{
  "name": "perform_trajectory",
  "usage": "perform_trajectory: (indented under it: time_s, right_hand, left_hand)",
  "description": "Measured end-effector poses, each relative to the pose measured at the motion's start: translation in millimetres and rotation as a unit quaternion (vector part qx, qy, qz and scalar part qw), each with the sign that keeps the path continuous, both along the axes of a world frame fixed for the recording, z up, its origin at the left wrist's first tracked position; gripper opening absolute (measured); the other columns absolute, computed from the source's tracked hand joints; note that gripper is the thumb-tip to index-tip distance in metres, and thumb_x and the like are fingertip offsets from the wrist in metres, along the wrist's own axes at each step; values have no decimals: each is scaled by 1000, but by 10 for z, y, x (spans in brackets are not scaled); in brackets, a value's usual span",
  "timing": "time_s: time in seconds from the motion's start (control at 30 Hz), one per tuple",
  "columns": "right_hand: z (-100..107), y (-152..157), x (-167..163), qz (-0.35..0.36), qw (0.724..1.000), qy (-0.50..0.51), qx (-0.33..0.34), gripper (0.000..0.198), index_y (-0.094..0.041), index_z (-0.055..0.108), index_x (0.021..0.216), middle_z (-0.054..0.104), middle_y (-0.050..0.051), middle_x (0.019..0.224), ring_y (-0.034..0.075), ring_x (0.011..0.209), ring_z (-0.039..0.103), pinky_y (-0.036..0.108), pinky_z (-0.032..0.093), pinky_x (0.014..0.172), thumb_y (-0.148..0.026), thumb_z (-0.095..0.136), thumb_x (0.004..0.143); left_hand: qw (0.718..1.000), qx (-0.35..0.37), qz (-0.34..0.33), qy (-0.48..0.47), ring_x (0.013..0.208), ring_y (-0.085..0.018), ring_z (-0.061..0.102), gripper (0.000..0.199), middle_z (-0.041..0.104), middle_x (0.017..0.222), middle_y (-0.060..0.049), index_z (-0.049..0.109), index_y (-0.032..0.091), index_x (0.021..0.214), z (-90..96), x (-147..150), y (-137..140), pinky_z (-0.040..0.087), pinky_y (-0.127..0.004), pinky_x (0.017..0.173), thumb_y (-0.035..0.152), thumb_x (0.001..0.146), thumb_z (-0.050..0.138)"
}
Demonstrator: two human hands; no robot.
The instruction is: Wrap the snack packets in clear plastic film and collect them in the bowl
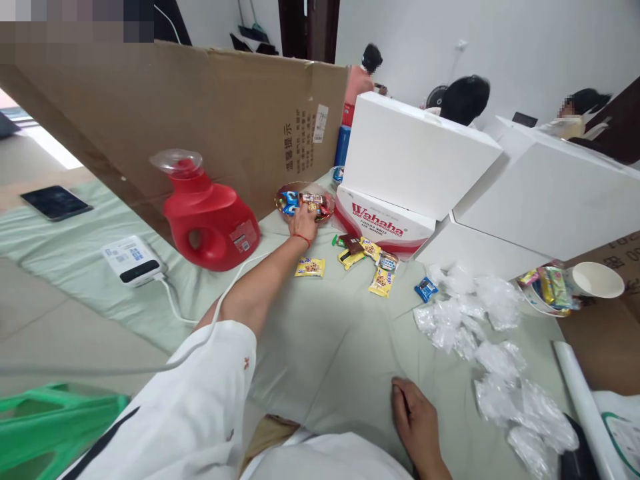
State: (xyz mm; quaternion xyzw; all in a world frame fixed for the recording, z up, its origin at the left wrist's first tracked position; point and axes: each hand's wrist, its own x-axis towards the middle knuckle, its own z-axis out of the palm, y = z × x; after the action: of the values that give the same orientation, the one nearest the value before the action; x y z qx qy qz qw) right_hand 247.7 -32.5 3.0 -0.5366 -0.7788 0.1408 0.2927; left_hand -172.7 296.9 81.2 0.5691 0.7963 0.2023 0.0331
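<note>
Snacks [291, 202] in the bowl [331, 201] were touched by the left hand [303, 224], grip impossible to tell; "Wahaha" was read on the box [387, 227] to its right, white wall [425, 33] beyond. On the cloth-covered counter [340, 340] the right hand [416, 413] was curled closed.

1 head-worn camera is looking forward and down, white shirt [340, 459] filling the near edge, pale green cloth [340, 347] spreading close below, white wall [420, 33] standing farther off
</note>
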Motion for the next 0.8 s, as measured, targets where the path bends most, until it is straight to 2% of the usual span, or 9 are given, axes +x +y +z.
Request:
perform_trajectory:
  time_s: [0.13, 0.27, 0.4, 0.5, 0.57, 0.63, 0.7, 0.77, 0.8]
  right_hand:
    - [-21, -3, 5, -3, 1000, 0, -1, 31, -19, 74, 104, 78, 8, 94, 21, 80, 77, 31, 62, 73, -32, 46, 104]
    - [-34, -3, 4, -7, 1000, 2, -6, 32, -18, 74, 105, 78, 9, 95, 21, 81, 77, 31, 62, 76, -31, 44, 104]
    - [-38, -7, 2, -6, 1000, 4, -19, 33, -18, 74, 106, 78, 8, 94, 20, 82, 76, 31, 60, 78, -30, 43, 104]
    - [-34, -5, 0, -8, 999, 7, -34, 33, -18, 74, 106, 77, 8, 94, 20, 81, 76, 30, 59, 78, -28, 43, 104]
    - [-29, -2, 0, -12, 999, 13, -37, 32, -19, 74, 106, 77, 7, 94, 20, 81, 75, 30, 59, 77, -27, 43, 104]
    - [-22, -1, 0, -16, 999, 21, -37, 31, -19, 74, 106, 77, 7, 94, 20, 80, 75, 30, 59, 77, -26, 44, 103]
    - [-15, -3, 0, -18, 999, 27, -35, 31, -19, 74, 107, 77, 7, 94, 20, 81, 75, 30, 59, 76, -26, 44, 103]
    - [-10, -5, 4, -17, 999, 29, -31, 30, -18, 73, 107, 77, 7, 94, 21, 82, 75, 30, 59, 77, -25, 44, 103]
    - [-10, -5, 7, -17, 999, 29, -28, 30, -18, 73, 107, 77, 7, 94, 20, 82, 75, 30, 58, 77, -24, 44, 103]
  left_hand:
    - [999, -41, 3, 18, 110, -31, 65, 40, 72, 113, -22, 75, 13, 114, 16, 189, -238, 51, -42, 88, 16, 99, 38]
    - [998, -46, 4, 40, 105, -33, 67, 42, 72, 106, -26, 75, 6, 110, 77, 329, -553, 51, -43, 84, 10, 97, 35]
    - [996, -7, -66, 62, 115, -31, 61, 36, 71, 111, -21, 73, 12, 110, 189, 423, -993, 48, -39, 85, 14, 98, 39]
    - [990, 23, -120, 74, 107, -30, 60, 32, 71, 104, -18, 72, 15, 107, 251, 534, -1414, 47, -38, 80, 23, 100, 42]
    - [976, 83, -188, 67, 97, -28, 59, 33, 70, 94, -15, 72, 17, 105, 297, 643, -1693, 45, -38, 79, 27, 102, 41]
    - [954, 166, -251, 15, 89, -26, 57, 32, 70, 90, -11, 72, 19, 102, 363, 785, -1909, 44, -39, 83, 29, 103, 42]
    - [932, 222, -274, -85, 88, -24, 57, 24, 70, 91, -8, 71, 21, 101, 434, 961, -2011, 44, -39, 86, 33, 100, 51]
    - [902, 236, -262, -251, 90, -22, 58, 18, 70, 93, -6, 70, 21, 100, 476, 1159, -1989, 45, -37, 87, 36, 93, 64]
    - [872, 229, -245, -356, 90, -20, 59, 19, 70, 94, -5, 69, 21, 99, 476, 1261, -1943, 46, -35, 85, 37, 89, 70]
